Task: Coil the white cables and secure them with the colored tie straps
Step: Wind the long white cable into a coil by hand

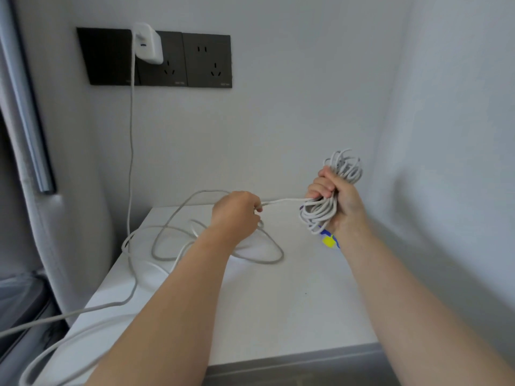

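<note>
Right of centre in the head view, the right hand (337,196) clenches the coiled white cable (317,214); the left hand (237,215) pinches its taut strand above loose loops (209,191) on the table (278,302). Light, limp, springy: likely best gripped mid-bundle, near the dangling tie strap (328,241)

I read this as a home interior, likely a bedroom corner: plain white walls (306,93), black wall socket panel (207,61) with a white charger (147,43) plugged in, small white tabletop (278,302), grey padded panel (36,218) at left.
</note>
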